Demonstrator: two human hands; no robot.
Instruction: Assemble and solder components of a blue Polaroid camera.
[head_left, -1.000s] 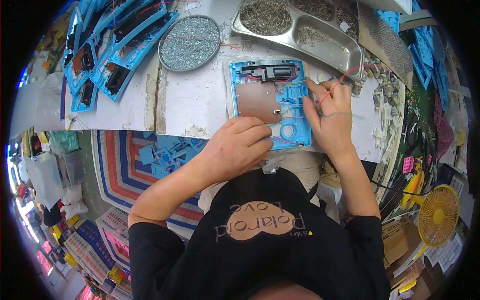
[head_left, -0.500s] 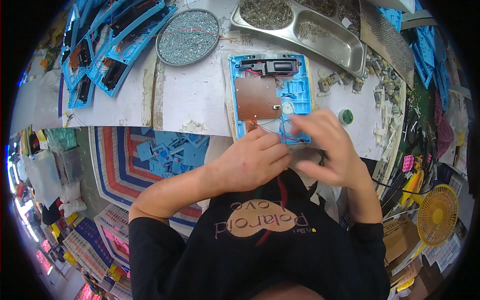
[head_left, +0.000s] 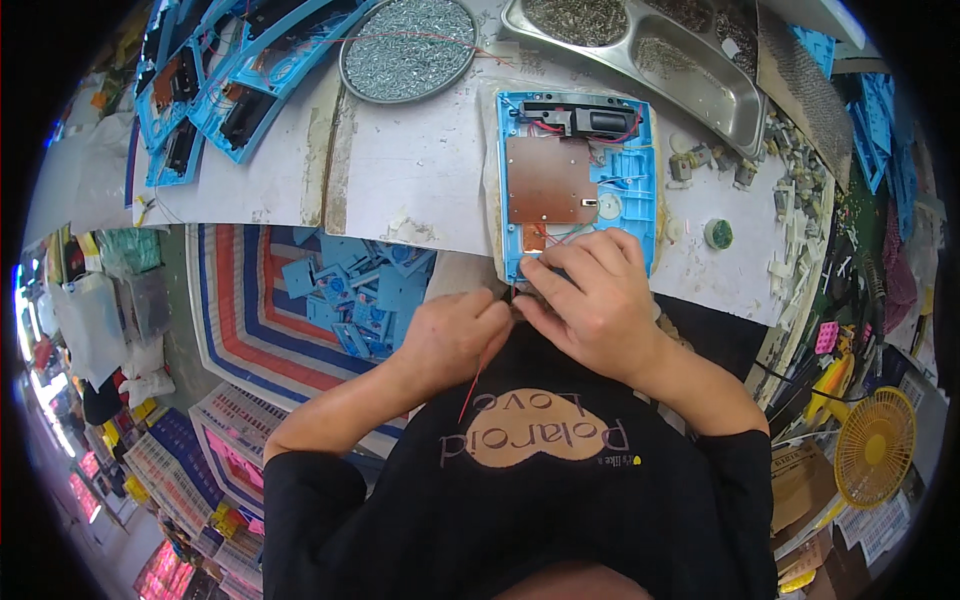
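Note:
A blue plastic housing [head_left: 647, 150] lies open on the table in front of me. Inside it are a brown circuit board [head_left: 550, 180], a black part [head_left: 570, 118] along the far end and several thin wires. My left hand [head_left: 455, 335] is closed in a pinch just off the housing's near left corner, and a thin red wire [head_left: 470, 395] trails from its fingers over my shirt. My right hand [head_left: 595, 305] bends over the near edge of the housing. Its thumb and forefinger come together close to the left fingertips; what they grip is too small to make out.
A round dish of screws [head_left: 408, 50] and a metal compartment tray [head_left: 700, 95] of small parts stand at the back. More blue housings [head_left: 240, 110] pile up at the left. A green-topped round container [head_left: 718, 234] sits right; a striped bag [head_left: 235, 310] of blue pieces lies below.
My right hand has come down and in to the housing's near edge, its fingers closing. The left hand has moved left and down off the housing. The whole view has shifted slightly.

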